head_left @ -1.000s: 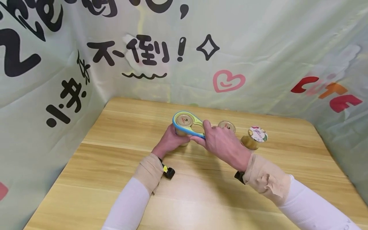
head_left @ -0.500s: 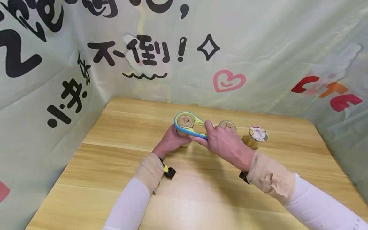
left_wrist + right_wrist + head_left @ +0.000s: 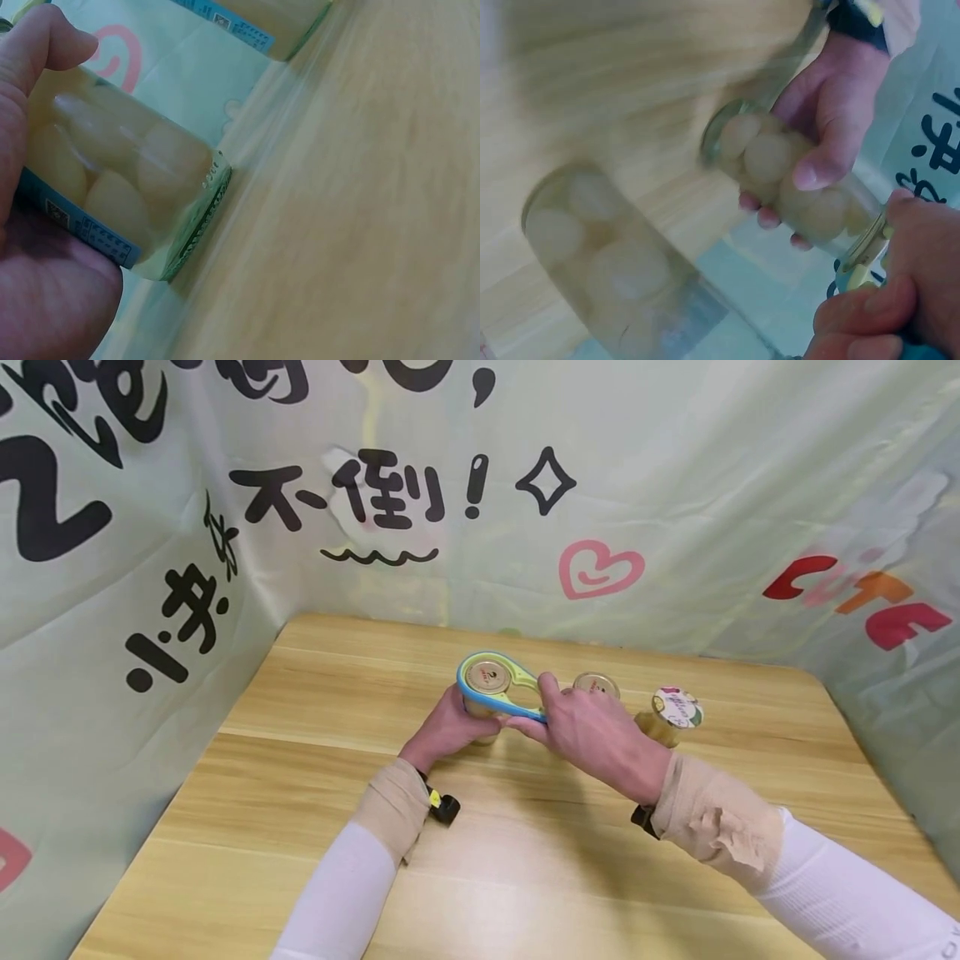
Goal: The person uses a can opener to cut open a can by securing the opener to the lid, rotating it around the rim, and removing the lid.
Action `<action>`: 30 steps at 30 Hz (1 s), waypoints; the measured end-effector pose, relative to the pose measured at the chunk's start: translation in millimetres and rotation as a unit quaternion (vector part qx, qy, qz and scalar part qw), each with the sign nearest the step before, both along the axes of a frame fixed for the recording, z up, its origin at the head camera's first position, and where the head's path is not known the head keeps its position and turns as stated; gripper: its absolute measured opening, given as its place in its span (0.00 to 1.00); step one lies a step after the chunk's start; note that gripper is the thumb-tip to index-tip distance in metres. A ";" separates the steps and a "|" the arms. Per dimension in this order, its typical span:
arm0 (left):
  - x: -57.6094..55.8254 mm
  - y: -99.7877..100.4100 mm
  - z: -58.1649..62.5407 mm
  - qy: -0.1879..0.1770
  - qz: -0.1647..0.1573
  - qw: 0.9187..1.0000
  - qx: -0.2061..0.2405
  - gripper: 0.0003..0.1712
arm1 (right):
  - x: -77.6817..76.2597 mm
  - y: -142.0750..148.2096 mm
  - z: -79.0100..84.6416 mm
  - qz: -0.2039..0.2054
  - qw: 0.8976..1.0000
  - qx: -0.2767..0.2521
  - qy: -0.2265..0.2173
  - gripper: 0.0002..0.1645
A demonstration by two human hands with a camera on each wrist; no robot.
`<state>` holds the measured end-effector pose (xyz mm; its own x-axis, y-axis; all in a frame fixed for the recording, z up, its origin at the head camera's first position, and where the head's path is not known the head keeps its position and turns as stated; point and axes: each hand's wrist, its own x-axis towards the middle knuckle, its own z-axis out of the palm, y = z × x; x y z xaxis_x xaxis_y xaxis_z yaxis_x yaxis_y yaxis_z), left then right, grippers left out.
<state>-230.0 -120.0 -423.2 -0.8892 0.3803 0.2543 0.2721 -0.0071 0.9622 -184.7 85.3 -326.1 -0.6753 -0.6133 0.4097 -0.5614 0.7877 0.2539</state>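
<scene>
A glass jar (image 3: 112,165) of pale round fruit in liquid, with a blue label, stands on the table. My left hand (image 3: 447,727) grips it around the side, fingers wrapped behind the glass in the right wrist view. Around the jar's gold lid (image 3: 487,677) sits the loop of a blue and yellow-green jar opener (image 3: 500,703). My right hand (image 3: 600,735) grips the opener's handle, fingers curled over it. Both hands are close together over the table, and the handle end is hidden in the right palm.
A second gold-lidded jar (image 3: 597,684) stands just behind my right hand, partly hidden by it. Farther right is a jar (image 3: 662,727) with a patterned paper-like lid (image 3: 678,707). A printed cloth (image 3: 465,585) backs the wooden table (image 3: 480,877).
The opener and right hand have shifted very slightly to the right in the head view, together with the whole scene. Both grips look the same.
</scene>
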 end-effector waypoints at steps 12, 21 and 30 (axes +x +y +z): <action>8.1 -2.8 11.6 -0.001 -0.009 1.000 -0.007 0.35 | -2.5 1.4 6.3 0.030 0.999 0.008 -0.018 0.34; 8.2 -1.3 11.0 -0.011 -0.008 1.000 -0.012 0.36 | -5.1 5.2 13.9 0.021 0.997 0.028 -0.071 0.33; 8.9 -1.5 12.2 -0.013 -0.012 1.000 -0.006 0.37 | -12.4 10.0 21.5 0.042 0.993 0.047 -0.099 0.33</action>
<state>-221.1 -121.6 -411.0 -0.8861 0.4045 0.2262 0.2464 -0.0020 0.9692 -197.1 95.3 -304.5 -0.6812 -0.7006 0.2122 -0.6708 0.7135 0.2023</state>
